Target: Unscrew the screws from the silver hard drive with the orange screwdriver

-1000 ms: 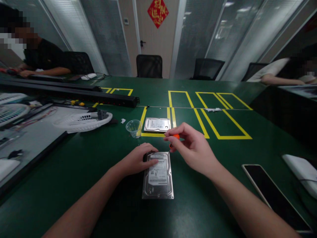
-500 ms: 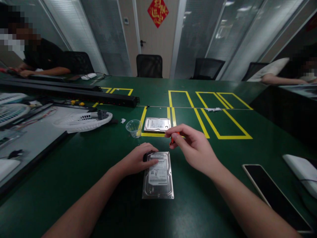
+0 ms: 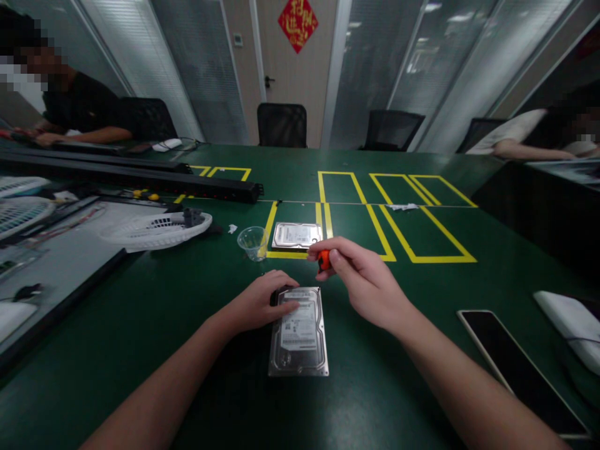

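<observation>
A silver hard drive [image 3: 300,350] with a white label lies flat on the green table in front of me. My left hand [image 3: 267,301] grips its far left corner, the thumb on the label and the fingers over the far edge. Above the drive's far right corner, my right hand [image 3: 360,272] pinches the orange-and-black handle of a screwdriver [image 3: 324,260]. The screwdriver's shaft and tip are too small or hidden to make out. A second hard drive [image 3: 296,235] lies beyond my hands inside a yellow tape outline, beside a clear plastic cup [image 3: 253,242].
Left are a white racket-shaped frame [image 3: 159,230], a grey panel [image 3: 70,269] and long black bars [image 3: 140,178]. A phone [image 3: 515,369] and a white device [image 3: 569,328] lie right. Yellow tape rectangles mark the table [image 3: 398,350]. Two people sit across, at far left and far right.
The screwdriver has turned in my right fingers, so more of its orange handle shows. My right hand has shifted slightly left. My left hand and the hard drive have stayed in place.
</observation>
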### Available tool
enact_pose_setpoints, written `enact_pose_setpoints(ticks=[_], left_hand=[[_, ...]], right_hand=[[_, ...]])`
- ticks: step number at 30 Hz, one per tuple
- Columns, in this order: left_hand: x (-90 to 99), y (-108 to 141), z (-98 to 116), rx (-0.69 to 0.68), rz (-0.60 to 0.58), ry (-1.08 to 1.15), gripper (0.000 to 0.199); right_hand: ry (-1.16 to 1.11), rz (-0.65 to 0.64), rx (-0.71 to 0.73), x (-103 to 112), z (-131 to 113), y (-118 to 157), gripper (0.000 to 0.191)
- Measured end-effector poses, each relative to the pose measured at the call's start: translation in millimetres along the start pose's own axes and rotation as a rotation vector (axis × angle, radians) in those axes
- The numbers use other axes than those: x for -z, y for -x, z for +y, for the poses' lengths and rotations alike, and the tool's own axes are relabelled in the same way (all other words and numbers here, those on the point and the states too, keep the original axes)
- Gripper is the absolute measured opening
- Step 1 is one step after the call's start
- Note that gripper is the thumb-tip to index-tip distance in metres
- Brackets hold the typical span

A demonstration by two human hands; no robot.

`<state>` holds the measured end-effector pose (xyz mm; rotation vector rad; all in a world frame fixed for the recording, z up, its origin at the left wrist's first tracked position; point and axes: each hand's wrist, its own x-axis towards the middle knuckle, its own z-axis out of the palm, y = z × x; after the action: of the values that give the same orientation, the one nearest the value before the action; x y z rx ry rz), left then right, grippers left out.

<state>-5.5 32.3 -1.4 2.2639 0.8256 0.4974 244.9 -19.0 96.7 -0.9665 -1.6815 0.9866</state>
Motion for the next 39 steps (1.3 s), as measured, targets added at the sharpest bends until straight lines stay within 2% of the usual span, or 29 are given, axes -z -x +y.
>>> enact_pose_setpoints(ticks=[10, 16, 21, 33, 39], left_hand=[[-0.2, -0.4, 0.5, 0.010, 0.000, -0.001, 0.029], [0.5, 0.1, -0.3, 0.007, 0.002, 0.000, 0.030], [0.5, 0.0, -0.5, -0.005, 0.002, 0.001, 0.030], [-0.1, 0.1, -0.6, 0.005, 0.001, 0.008, 0.029], [0.5, -0.6, 0.6, 0.005, -0.005, 0.003, 0.029]], right_hand=[[-0.008, 0.111, -0.047, -1.5, -1.1, 0.4, 0.018], [0.022, 0.051, -0.028, -1.1, -3.8, 1.1, 0.014], [0.022, -0.008, -0.031, -0.8, -3.4, 1.2, 0.022], [0.053, 0.071, -0.037, -2.1, -3.0, 1.9, 0.017], [0.067, -0.002, -0.038, -1.5, -1.2, 2.5, 0.014]])
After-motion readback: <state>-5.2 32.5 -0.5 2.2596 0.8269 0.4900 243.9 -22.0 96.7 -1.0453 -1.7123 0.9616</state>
